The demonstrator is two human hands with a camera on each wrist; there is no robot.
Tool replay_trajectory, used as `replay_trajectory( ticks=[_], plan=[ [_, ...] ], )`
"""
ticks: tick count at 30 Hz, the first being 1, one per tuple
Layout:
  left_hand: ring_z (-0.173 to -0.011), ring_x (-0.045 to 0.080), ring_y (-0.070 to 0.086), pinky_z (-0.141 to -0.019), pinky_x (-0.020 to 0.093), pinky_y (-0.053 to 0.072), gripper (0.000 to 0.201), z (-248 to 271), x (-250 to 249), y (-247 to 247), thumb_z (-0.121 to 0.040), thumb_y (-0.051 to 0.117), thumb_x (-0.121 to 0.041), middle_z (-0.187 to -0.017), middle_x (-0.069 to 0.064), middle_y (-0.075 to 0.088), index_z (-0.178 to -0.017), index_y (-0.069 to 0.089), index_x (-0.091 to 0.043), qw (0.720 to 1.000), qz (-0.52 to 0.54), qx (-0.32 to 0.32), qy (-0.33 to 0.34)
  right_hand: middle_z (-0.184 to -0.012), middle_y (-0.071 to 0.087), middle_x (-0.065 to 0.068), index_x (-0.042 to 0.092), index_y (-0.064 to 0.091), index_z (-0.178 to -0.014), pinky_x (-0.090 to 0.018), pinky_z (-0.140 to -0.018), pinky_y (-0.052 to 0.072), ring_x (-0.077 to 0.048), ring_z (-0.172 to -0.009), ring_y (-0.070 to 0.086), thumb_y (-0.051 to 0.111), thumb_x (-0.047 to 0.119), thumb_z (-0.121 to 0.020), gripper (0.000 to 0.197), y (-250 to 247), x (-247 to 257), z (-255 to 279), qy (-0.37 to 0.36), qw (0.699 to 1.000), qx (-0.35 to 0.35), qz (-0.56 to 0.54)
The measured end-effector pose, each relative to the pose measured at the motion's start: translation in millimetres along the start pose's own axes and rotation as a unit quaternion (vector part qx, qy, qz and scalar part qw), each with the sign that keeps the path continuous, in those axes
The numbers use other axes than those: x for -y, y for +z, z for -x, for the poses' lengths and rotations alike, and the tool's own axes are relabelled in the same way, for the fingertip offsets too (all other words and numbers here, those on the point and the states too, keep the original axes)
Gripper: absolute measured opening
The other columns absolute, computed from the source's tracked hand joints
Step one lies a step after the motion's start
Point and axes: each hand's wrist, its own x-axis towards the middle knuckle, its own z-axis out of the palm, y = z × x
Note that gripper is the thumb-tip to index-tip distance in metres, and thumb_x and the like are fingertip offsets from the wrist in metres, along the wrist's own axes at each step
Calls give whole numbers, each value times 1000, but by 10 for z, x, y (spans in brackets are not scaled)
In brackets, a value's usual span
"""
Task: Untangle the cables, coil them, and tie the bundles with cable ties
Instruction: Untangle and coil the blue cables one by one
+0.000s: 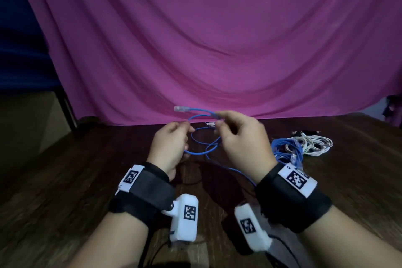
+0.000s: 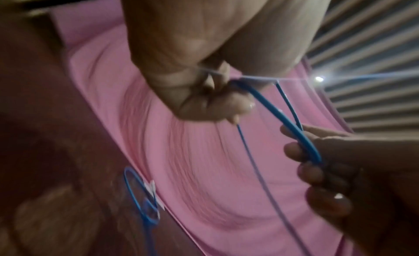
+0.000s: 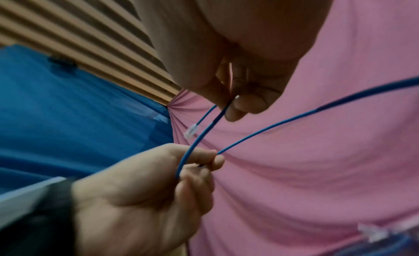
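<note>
A thin blue cable (image 1: 201,117) with a clear plug (image 1: 179,108) at its free end is held up over the wooden table (image 1: 76,169). My left hand (image 1: 187,128) pinches one strand, and a coil of loops (image 1: 202,150) hangs below it. My right hand (image 1: 218,119) pinches the cable near the plug end. In the left wrist view the left hand (image 2: 238,105) has its fingers curled round the cable (image 2: 283,116). In the right wrist view the right hand (image 3: 235,105) pinches the cable (image 3: 204,134) beside the plug (image 3: 191,131).
A tangled heap of blue cables (image 1: 287,150) and white cables (image 1: 313,142) lies at the right of the table. Small white cable ties (image 1: 210,124) lie near the far edge. A pink cloth (image 1: 217,50) hangs behind the table.
</note>
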Motion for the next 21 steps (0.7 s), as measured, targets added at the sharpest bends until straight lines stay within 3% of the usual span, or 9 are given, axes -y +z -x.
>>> replay_trajectory(
  ticks=[2,4,7,10,13,15,16,18,21],
  plan=[
    [-41,7,42,-40,21,42,30,-30,26,27,-100,58,-35,-49,-9,40,-78,69,-19,993,-92,54,53,-95,73,-7,15,78,-113,-33,-84,48,-24,-90,68,66,9,-92,25,-40,-32,-141,-62,991,-59,98],
    [-43,8,42,-44,26,47,28,-93,37,62,-101,56,-38,-45,-12,40,-81,69,-23,978,-156,74,122,-96,61,-11,13,76,-115,-38,-81,45,-36,-91,63,61,5,-91,30,-48,-112,-281,-53,983,-67,160],
    [-46,-3,47,-54,29,47,26,-200,84,110,-101,55,-39,-51,-18,55,-87,69,-23,949,-216,35,227,-107,55,-9,19,75,-117,-41,-82,51,-38,-95,62,55,4,-89,38,3,-297,-350,11,977,-6,211],
    [-65,2,62,-63,32,48,25,-244,229,158,-100,55,-40,-71,-12,69,-88,70,-22,935,-240,-16,260,-110,69,-5,24,75,-115,-40,-87,51,-35,-106,64,55,6,-84,41,19,-524,-327,32,976,12,216],
    [-66,11,61,-66,31,52,10,-275,359,198,-96,66,-26,-76,-4,69,-94,75,-22,959,-171,-51,222,-102,78,-3,27,78,-110,-43,-96,52,-34,-110,65,56,16,-84,35,39,-741,-363,60,984,23,164],
    [-69,12,63,-69,37,59,10,-279,388,195,-95,68,-19,-78,-3,70,-97,78,-21,988,-82,-32,130,-94,78,1,28,78,-103,-49,-93,55,-32,-104,68,55,21,-88,29,77,-862,-398,111,991,28,62],
    [-71,10,64,-67,35,60,10,-270,384,190,-96,68,-18,-78,-4,71,-97,77,-21,997,-27,-8,69,-90,78,3,25,77,-100,-49,-86,57,-30,-95,70,54,19,-90,26,104,-896,-404,140,990,28,-15],
    [-78,7,67,-63,29,59,11,-249,367,184,-98,65,-17,-86,-4,74,-97,75,-20,997,61,43,-26,-78,73,6,23,77,-92,-37,-64,54,-23,-69,65,51,16,-91,27,168,-932,-405,195,967,38,-161],
    [-83,5,70,-62,25,59,9,-224,360,182,-100,60,-16,-95,-2,75,-100,69,-17,992,101,53,-49,-70,67,-1,33,78,-85,-31,-56,41,-16,-54,56,49,24,-85,31,210,-966,-396,218,957,59,-183]
  ],
)
